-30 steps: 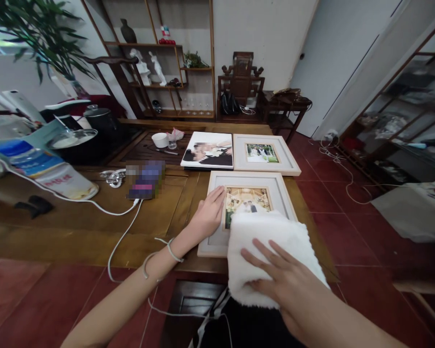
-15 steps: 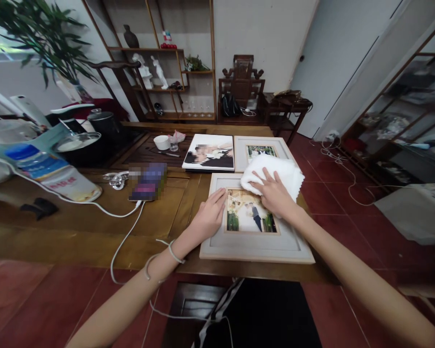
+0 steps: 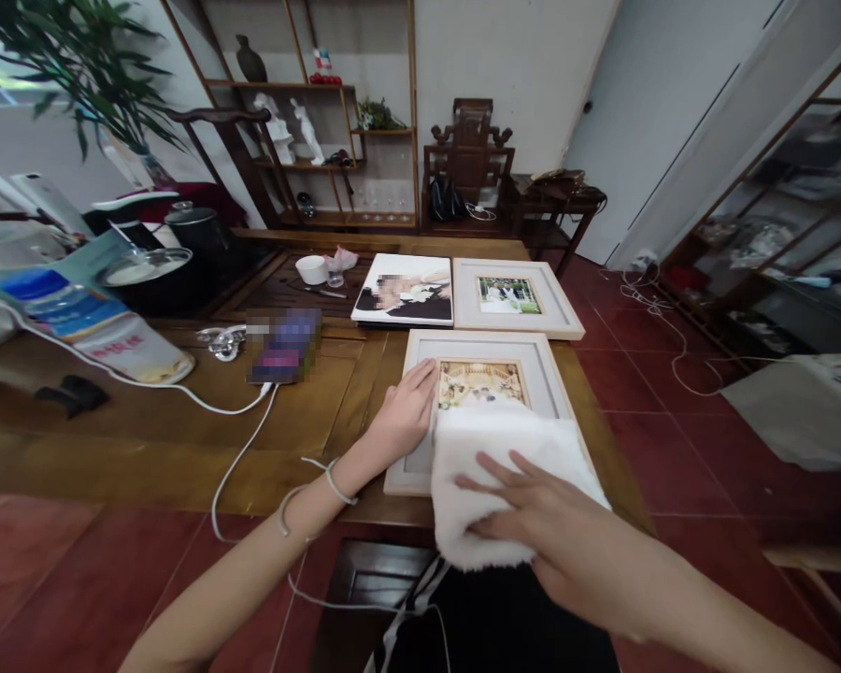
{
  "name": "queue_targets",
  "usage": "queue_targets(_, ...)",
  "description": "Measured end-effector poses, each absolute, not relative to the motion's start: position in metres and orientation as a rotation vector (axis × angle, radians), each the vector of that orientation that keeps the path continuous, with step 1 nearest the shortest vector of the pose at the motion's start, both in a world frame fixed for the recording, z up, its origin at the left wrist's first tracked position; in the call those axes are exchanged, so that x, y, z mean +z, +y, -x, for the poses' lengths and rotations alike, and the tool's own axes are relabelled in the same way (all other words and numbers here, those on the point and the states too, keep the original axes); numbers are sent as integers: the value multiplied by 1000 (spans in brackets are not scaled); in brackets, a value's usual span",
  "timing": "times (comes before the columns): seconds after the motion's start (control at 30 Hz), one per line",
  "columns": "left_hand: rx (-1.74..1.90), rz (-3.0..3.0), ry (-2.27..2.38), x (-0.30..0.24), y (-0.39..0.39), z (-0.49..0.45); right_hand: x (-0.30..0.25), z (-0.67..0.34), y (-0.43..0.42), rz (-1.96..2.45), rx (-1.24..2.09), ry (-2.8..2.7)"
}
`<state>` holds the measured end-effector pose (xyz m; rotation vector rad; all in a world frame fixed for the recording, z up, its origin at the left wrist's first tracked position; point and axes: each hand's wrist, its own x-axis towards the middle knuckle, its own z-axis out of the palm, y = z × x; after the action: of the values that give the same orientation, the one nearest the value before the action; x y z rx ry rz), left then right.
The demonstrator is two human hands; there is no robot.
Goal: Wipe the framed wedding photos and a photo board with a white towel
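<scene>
Pale wooden frame (image 3: 491, 336): photo (image 3: 483, 381) top toward twelve, long axis unclear. Left hand (image 3: 405, 411) touches nine o'clock, fingers together; right hand (image 3: 536, 505), fingers spread, rests on white cloth (image 3: 511, 436) at five.

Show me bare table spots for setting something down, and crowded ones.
Bare wood lies between the phone and left hand; another strip runs along the front table edge, left of the hanging white cable. It is crowded at far left, around the blue-capped bottle and lidded black pot.
</scene>
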<state>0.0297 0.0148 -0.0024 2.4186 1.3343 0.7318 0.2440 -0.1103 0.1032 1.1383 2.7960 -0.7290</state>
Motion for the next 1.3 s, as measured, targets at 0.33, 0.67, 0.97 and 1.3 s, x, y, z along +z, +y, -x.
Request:
queue_targets(0.33,735,-2429,1308,-2,15,-28,54,-254,20,-1591,170,2843)
queue_targets(0.67,710,-2411,1340,0,15,-30,61,-232,-17,-1373,-75,2790)
queue_targets(0.97,664,-2386,1366,4,13,-31,98,-227,-124,-1014,-704,2717)
queue_targets(1.3,655,-2433,1330,1,14,-30,66,-234,-26,-1465,-168,2751)
